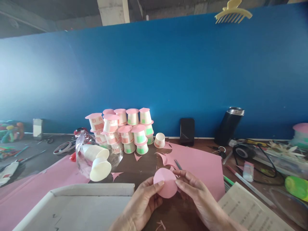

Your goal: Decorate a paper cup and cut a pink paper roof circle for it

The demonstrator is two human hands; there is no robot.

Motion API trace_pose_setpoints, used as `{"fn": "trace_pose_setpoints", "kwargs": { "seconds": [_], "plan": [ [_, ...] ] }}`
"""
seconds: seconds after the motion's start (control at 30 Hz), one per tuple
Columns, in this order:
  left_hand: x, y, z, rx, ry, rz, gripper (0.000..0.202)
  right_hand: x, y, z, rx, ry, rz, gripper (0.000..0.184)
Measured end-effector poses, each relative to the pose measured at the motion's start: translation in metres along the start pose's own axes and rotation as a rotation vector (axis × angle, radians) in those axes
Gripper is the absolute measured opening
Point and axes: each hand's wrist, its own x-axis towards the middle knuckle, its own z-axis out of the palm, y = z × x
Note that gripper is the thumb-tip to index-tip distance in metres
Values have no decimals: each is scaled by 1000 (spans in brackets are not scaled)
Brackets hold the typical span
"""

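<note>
A round pink paper disc is held up in front of me above the dark table. My left hand grips it from the left, thumb lying on its face. At its right edge, my right hand pinches it between thumb and fingers. A faint crease seems to run from the disc's top toward its middle. Just behind my right hand, a grey pointed tool rests on a pink paper sheet; its other end is hidden. Curved pink offcuts lie beside it.
Stacked upside-down paper cups with pink tops stand by the blue partition. One cup sits apart. White cups spill from a clear bag. A white box is front left; a phone and black flask stand behind.
</note>
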Motion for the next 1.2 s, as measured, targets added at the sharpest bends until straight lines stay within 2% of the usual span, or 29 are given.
{"fn": "trace_pose_setpoints", "kwargs": {
  "seconds": [0.23,0.37,0.53,0.7,0.87,1.03,1.2],
  "plan": [
    [2,-1,-1,58,-56,39,32,0,-4,1,12,38,-8,35],
    [0,1,2,170,13,124,38,0,-6,2,68,52,-18,34],
    [-3,13,6,390,189,396,47,2,-5,-2,-23,111,-22,37],
    [12,27,-16,556,379,500,57,5,0,-5,-83,127,-46,33],
    [19,43,-39,713,424,505,65,5,1,-3,-93,122,-48,33],
    [19,52,-54,1125,601,629,56,5,0,-2,-108,119,-61,33],
    [23,55,-71,1275,742,755,46,4,1,-3,-153,139,-131,27]
  ]
}}
